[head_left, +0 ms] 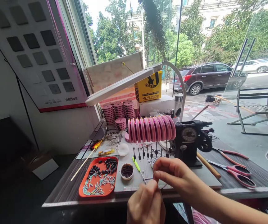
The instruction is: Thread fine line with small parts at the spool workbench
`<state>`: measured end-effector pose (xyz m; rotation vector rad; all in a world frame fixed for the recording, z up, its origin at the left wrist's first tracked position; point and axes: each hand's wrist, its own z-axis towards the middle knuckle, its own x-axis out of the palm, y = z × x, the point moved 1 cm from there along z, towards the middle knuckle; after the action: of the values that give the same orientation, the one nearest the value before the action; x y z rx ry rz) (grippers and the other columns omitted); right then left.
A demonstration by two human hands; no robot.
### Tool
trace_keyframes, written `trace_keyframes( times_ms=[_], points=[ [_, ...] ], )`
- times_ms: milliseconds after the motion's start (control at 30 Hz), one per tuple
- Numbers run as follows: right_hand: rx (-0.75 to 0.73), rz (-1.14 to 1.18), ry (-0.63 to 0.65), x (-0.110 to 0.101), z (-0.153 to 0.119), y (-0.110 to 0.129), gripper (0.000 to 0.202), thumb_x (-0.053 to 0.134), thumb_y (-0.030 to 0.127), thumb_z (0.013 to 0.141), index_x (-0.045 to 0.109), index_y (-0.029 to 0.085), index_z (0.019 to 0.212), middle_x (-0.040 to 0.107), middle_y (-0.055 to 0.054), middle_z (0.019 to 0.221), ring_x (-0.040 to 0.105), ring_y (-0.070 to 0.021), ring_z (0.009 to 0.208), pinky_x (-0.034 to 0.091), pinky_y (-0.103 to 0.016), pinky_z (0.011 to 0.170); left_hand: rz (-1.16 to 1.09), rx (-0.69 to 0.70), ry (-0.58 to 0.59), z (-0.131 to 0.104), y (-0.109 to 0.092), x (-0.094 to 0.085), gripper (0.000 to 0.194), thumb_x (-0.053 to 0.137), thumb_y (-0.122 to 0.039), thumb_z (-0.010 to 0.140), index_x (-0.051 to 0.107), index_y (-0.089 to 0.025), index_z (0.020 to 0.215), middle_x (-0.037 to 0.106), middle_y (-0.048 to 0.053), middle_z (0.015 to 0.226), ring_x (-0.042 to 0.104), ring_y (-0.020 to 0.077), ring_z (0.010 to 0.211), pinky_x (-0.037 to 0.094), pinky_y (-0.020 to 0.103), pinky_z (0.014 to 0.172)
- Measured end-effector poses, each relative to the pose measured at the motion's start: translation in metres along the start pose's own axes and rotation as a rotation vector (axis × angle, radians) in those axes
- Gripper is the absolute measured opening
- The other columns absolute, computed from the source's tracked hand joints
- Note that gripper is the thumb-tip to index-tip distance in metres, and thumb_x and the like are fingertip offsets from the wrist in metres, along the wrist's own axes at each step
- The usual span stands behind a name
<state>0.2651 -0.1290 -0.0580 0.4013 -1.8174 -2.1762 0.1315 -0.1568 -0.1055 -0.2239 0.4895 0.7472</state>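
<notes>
My left hand (146, 202) is closed in a pinch just past the table's front edge. Its fingertips meet those of my right hand (172, 172), also pinched. Whatever lies between them is too small or hidden to make out. Beyond my hands a row of pink spools (151, 129) sits on the shaft of a black winding machine (188, 138). Several small black pieces (143, 154) dangle below the spools. A screwdriver-like tool with a green handle (136, 164) points toward my left hand. Left of it stands a small bowl of dark, thin bits (126, 170).
An orange tray (80, 189) holds black beads and small metal parts. Scissors (238, 175) and pliers (231, 155) lie at right. Stacked pink spools (118, 113) stand behind, beneath a white lamp (124, 82). A wooden stick (208, 165) lies beside the machine.
</notes>
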Motion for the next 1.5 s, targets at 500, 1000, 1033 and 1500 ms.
trace_keyframes(
  times_ms=[500,1000,1033,1500],
  points=[
    [-0.117,-0.603,0.161,-0.018,-0.013,0.001,0.026,0.047,-0.006,0.071,0.040,0.019,0.066,0.045,0.007,0.060,0.037,-0.0095,0.054,0.028,-0.018,0.051,-0.642,-0.499,0.197,0.004,0.000,0.006,0.014,0.048,-0.007,0.068,0.054,-0.019,0.064,0.064,0.001,0.071,0.061,0.0118,0.063,0.044,0.019,0.058],
    [-0.201,-0.719,0.129,-0.018,-0.014,-0.011,0.030,0.052,-0.011,0.065,0.044,0.018,0.069,0.049,0.005,0.067,0.044,-0.0108,0.059,0.032,-0.018,0.054,-0.905,-0.974,0.352,0.011,-0.002,0.007,0.011,0.055,-0.017,0.066,0.057,-0.015,0.056,0.058,0.003,0.060,0.051,0.0141,0.060,0.035,0.024,0.055],
    [-0.232,-0.724,0.155,-0.019,-0.016,-0.010,0.029,0.053,-0.010,0.066,0.046,0.018,0.072,0.051,0.004,0.071,0.046,-0.0112,0.062,0.034,-0.019,0.057,-0.962,-1.060,0.378,0.012,-0.001,0.008,0.010,0.056,-0.019,0.064,0.058,-0.015,0.055,0.055,0.001,0.057,0.047,0.0114,0.054,0.032,0.023,0.051],
    [-0.923,-1.132,0.264,-0.013,-0.043,-0.021,0.047,0.016,0.011,0.100,0.061,0.010,0.086,0.056,-0.004,0.067,0.045,-0.0172,0.061,0.038,-0.033,0.060,-1.434,-1.596,0.663,0.016,0.005,0.008,0.007,0.053,-0.019,0.045,0.046,-0.019,0.045,0.026,-0.011,0.036,0.015,0.0033,0.036,0.007,0.022,0.039]
  ],
)
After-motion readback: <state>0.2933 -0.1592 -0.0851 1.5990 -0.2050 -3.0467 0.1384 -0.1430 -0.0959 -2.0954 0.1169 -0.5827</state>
